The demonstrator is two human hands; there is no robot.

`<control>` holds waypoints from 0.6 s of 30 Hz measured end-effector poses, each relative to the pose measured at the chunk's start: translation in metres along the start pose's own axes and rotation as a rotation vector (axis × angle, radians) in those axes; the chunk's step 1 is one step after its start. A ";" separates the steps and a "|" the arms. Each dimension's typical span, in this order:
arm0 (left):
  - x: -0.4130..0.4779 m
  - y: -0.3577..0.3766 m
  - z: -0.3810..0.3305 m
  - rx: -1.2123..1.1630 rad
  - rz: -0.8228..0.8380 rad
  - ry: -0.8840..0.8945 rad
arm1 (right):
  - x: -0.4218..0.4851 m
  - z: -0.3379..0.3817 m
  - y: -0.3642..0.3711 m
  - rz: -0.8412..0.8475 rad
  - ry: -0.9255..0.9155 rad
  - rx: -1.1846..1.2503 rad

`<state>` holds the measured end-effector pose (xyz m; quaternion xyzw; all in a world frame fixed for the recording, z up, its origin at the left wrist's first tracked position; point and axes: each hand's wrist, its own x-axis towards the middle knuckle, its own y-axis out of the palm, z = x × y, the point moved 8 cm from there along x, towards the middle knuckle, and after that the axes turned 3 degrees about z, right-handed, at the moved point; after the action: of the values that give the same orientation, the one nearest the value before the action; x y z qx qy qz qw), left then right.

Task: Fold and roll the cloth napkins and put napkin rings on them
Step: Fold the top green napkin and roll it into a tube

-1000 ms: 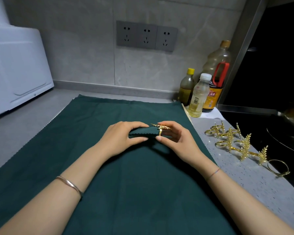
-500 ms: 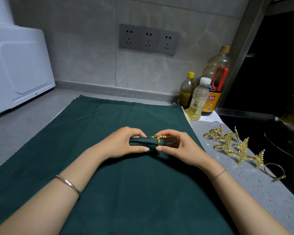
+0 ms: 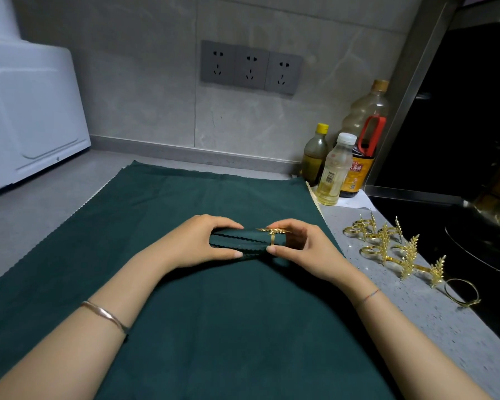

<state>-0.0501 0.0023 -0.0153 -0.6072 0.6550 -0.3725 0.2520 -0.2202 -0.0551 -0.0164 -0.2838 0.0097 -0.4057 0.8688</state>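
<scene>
A rolled dark green napkin point(image 3: 243, 241) lies crosswise over a large flat green cloth point(image 3: 202, 313) in the middle of the counter. My left hand point(image 3: 198, 245) grips the roll's left part, thumb in front and fingers over the top. A gold leaf-shaped napkin ring point(image 3: 272, 235) sits around the roll near its right end. My right hand point(image 3: 303, 249) pinches that ring between thumb and fingers. The roll's right end is hidden behind my right hand.
Several spare gold leaf napkin rings point(image 3: 387, 243) lie on the speckled counter point(image 3: 433, 321) to the right, beside a black cooktop point(image 3: 479, 241). Three bottles point(image 3: 335, 168) stand at the back right corner. A white appliance point(image 3: 26, 116) stands at the far left.
The ring has slid a little leftward along the roll. Both hands with the roll have moved slightly toward me and the roll now lies level.
</scene>
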 end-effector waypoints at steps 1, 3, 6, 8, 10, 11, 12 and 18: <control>-0.001 -0.001 0.001 -0.010 -0.021 -0.002 | 0.000 -0.002 -0.002 -0.005 0.003 -0.004; -0.001 -0.001 0.001 -0.028 -0.051 0.014 | 0.000 -0.001 -0.001 -0.004 -0.008 -0.019; 0.000 0.005 -0.006 -0.037 -0.043 0.053 | -0.001 0.005 0.003 -0.006 -0.044 -0.074; 0.002 0.006 -0.008 -0.033 -0.056 0.060 | -0.002 0.009 0.006 -0.011 -0.067 -0.101; 0.003 0.003 -0.007 -0.042 -0.097 0.050 | -0.002 0.010 0.007 -0.021 -0.071 -0.120; 0.003 0.002 -0.006 -0.048 -0.117 0.038 | -0.001 0.009 0.006 -0.031 -0.068 -0.126; 0.003 0.001 -0.003 -0.052 -0.131 0.019 | -0.001 0.007 0.004 -0.055 -0.061 -0.132; 0.002 -0.001 0.014 -0.015 -0.199 -0.094 | -0.008 -0.009 -0.025 -0.375 0.092 -0.205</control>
<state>-0.0387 -0.0016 -0.0222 -0.6879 0.5816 -0.3618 0.2399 -0.2455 -0.0669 -0.0131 -0.3487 0.0375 -0.5698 0.7432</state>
